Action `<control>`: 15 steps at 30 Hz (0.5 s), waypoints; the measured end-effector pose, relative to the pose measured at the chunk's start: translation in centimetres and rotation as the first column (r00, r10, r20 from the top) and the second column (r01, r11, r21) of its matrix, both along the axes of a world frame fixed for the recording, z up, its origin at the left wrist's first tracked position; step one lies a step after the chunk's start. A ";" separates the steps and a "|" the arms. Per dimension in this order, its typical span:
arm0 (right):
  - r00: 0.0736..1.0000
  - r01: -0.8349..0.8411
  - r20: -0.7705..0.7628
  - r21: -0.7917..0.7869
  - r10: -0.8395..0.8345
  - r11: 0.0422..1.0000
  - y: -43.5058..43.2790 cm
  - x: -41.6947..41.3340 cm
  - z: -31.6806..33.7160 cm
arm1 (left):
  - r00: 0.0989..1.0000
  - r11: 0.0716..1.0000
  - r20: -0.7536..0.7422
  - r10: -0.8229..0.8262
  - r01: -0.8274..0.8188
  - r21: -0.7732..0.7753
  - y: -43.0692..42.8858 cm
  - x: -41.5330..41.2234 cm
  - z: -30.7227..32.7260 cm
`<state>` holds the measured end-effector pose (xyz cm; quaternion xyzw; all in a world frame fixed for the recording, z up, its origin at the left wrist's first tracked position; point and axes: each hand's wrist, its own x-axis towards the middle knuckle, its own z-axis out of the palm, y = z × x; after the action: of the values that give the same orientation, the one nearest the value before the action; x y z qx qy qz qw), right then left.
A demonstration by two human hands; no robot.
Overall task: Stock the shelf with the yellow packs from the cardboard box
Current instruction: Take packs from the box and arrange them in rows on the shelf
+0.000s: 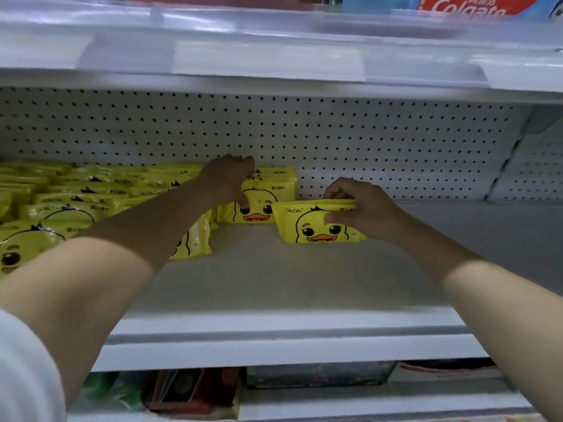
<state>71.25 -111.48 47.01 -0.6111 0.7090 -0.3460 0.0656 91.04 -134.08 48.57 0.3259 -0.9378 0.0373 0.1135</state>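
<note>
Several yellow duck-face packs [76, 205] fill the left half of the white shelf [274, 287]. My left hand [227, 181] reaches to the back and grips the standing packs [268, 193] at the right end of the row, thumb on the front pack's face. My right hand [362, 211] pinches another yellow pack [313, 223] by its top right edge, holding it upright on the shelf just right of that row. The cardboard box is out of view.
A white pegboard wall [365, 141] backs the shelf. The shelf above [274, 56] overhangs with clear price strips; a Colgate box [469, 7] sits on it. White packages [530, 166] stack at far right. Mixed goods [189, 391] fill the shelf below.
</note>
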 end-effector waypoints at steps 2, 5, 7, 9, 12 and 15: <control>0.999 -0.014 0.031 0.000 0.014 1.000 -1.1 0.6 -0.6 | 0.999 0.999 -0.007 -0.032 0.032 -0.020 -0.3 0.2 -0.1; 0.996 -0.027 0.085 -0.007 0.027 1.000 -2.9 1.5 -1.2 | 0.994 0.996 -0.053 -0.093 0.093 -0.002 -0.9 0.7 -0.4; 0.991 -0.041 0.123 -0.013 0.043 0.999 -4.1 2.3 -1.5 | 0.975 0.988 -0.185 -0.122 0.137 0.071 -1.3 1.4 -0.4; 0.986 -0.059 0.157 -0.016 0.061 0.998 -5.4 3.2 -1.8 | 0.933 0.979 -0.333 -0.135 0.177 0.097 -1.5 2.4 -0.3; 0.987 -0.082 0.136 -0.021 0.084 0.996 -7.3 4.5 -2.0 | 0.895 0.982 -0.424 -0.135 0.179 0.065 -1.9 3.6 -0.3; 0.995 -0.088 0.042 -0.034 0.090 0.995 -9.1 5.8 -2.0 | 0.889 0.990 -0.447 -0.097 0.131 0.046 -2.6 4.2 -0.4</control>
<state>77.09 -120.56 44.98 -0.6354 0.6737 -0.3673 0.0864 95.28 -136.70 48.20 0.2744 -0.9054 -0.0800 0.3138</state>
